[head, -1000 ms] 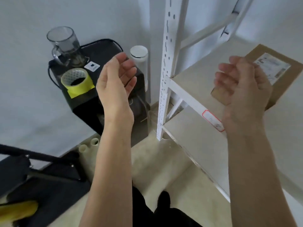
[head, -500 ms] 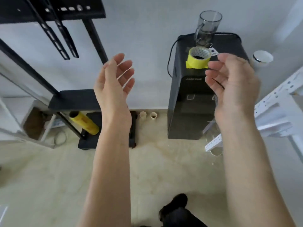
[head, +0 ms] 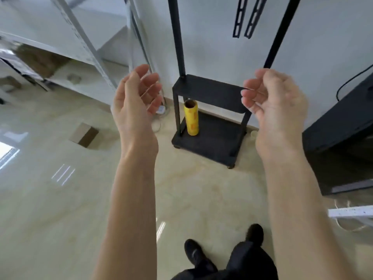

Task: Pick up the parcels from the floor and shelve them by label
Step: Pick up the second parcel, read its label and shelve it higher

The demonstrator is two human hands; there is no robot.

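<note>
Two hands: both raised, empty, fingers loosely curled, holding nothing.
Shelf [head: 84,47]: far left, white, blurred; a brown shape on a lower board may be a shelved parcel, cannot tell.
Parcel [head: 84,135]: small brown box on the floor [head: 60,199], left of and beyond the left hand, well apart from it; likely the next pickup.
Left hand [head: 135,106]: palm inward, probably readied for the next grab.
Stand [head: 210,122]: black, with a yellow roll [head: 191,118] upright on its base.
Right hand [head: 276,106]: mirrors the left.
Change: view has swung left; the tape-topped black unit has slid to the right edge, and shelf and parcel have appeared.
</note>
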